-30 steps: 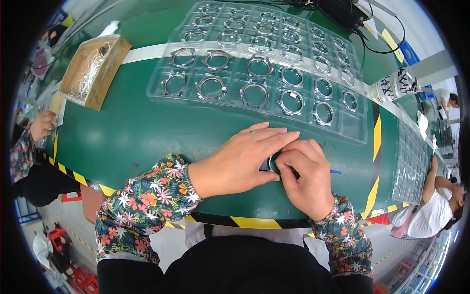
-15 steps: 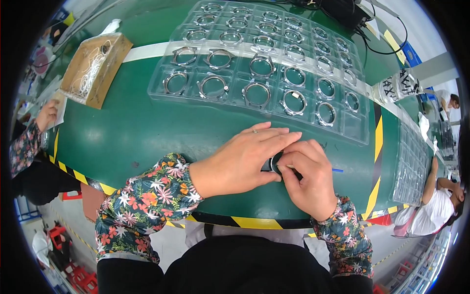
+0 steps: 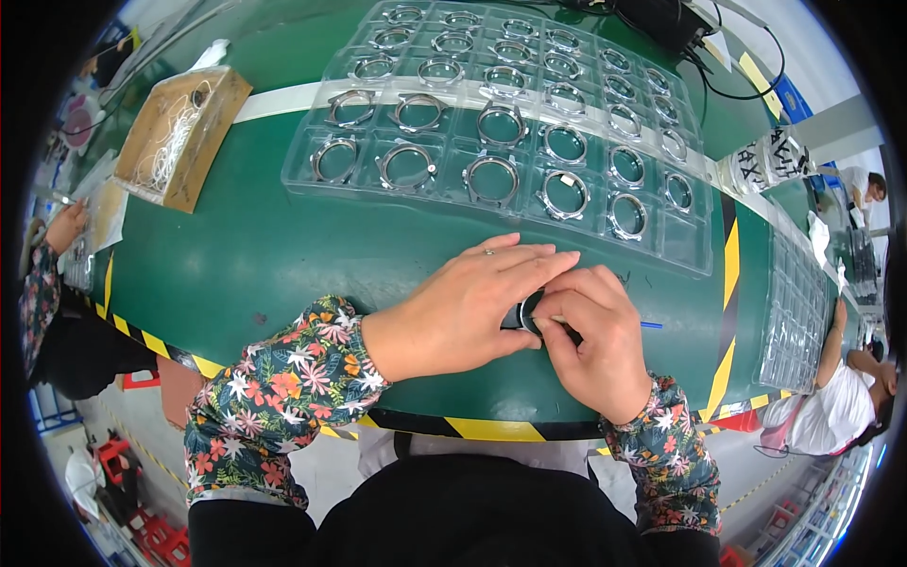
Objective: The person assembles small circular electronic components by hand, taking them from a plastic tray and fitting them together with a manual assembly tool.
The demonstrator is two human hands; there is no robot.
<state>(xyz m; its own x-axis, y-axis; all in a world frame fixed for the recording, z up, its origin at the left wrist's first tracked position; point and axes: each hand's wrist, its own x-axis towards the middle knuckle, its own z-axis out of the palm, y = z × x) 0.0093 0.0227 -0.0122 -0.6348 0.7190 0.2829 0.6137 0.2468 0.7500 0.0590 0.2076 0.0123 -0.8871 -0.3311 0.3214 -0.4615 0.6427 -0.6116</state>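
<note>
Near the table's front edge, my left hand curls its thumb and fingers round a small dark piece with a curved silvery rim, apparently a watch case. Most of it is hidden between my hands. My right hand is pinched against that rim. A thin blue stick juts out beyond the right hand's far side, seemingly held in its fingers; its middle is covered. Just ahead lies a clear compartment tray with several silvery ring-shaped watch cases in its pockets.
A cardboard box of white strands or loops stands at the far left. To the right are a marked white roll or cup and another clear tray. Black cables lie at the back. Co-workers sit on both sides.
My hands stay almost in place, with slight finger movement of the right hand at the dark piece. At far left, a co-worker's hand has shifted outward.
</note>
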